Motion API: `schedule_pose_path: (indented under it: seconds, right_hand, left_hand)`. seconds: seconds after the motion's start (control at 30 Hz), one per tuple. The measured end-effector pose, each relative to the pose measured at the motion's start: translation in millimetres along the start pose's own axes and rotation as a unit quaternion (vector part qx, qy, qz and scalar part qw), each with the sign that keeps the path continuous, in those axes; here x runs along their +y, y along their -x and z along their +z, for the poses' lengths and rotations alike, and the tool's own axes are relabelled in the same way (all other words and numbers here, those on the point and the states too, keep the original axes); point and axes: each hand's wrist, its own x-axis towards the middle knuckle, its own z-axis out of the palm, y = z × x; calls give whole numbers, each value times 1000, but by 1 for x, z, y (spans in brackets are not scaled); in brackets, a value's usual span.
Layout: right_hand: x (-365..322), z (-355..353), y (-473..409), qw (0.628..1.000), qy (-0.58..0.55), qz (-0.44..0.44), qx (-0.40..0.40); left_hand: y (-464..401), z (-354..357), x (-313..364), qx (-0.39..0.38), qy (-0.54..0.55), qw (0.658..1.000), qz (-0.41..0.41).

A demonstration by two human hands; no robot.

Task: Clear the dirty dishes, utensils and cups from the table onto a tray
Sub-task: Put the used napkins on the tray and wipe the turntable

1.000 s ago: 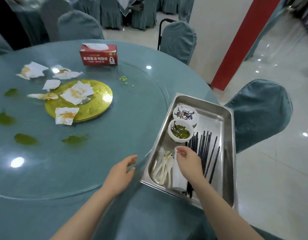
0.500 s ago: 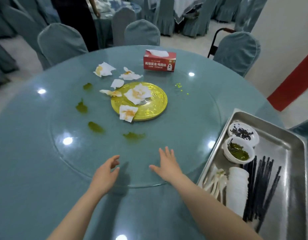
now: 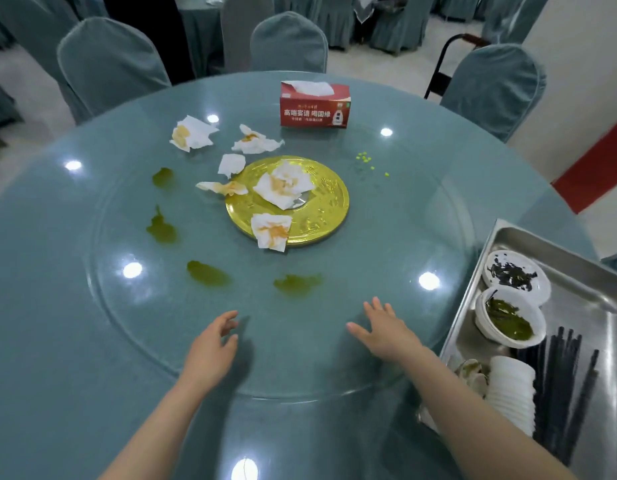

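Hands hover empty above the near rim of the round glass turntable (image 3: 127, 323) on the teal table (image 3: 40, 375): the left hand (image 3: 211, 344) loosely curled, the right hand (image 3: 386, 329) flat with fingers spread. Dishes, cups and black chopsticks (image 3: 563, 382) already lie in the steel tray (image 3: 577, 299), just right of the right hand. What is left, the round gold plate (image 3: 320, 209) strewn with stained white napkins (image 3: 282, 185), lies straight ahead, well beyond both hands and about equally near each.
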Motion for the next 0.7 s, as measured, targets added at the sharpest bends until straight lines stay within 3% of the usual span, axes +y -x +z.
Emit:
schedule_pose_path:
  seconds: [0.13, 0.43, 0.53, 0.6, 0.7]
  right_hand:
    - [-20, -38, -31, 994, -30, -12, 100]
    - [-141, -63, -151, 973, -38, -214, 72]
    - [-157, -54, -182, 976, 19, -212, 43]
    - [-156, -56, -199, 973, 64, -206, 81]
    - [-152, -70, -222, 967, -60, -194, 153]
  left_hand:
    - [-31, -13, 2, 24, 2, 1000, 19]
    - [-139, -48, 22, 71, -21, 996, 57]
    - [-170, -56, 23, 78, -43, 993, 72]
    - [-193, -62, 25, 91, -46, 992, 79]
    - [-228, -63, 32, 109, -78, 985, 110]
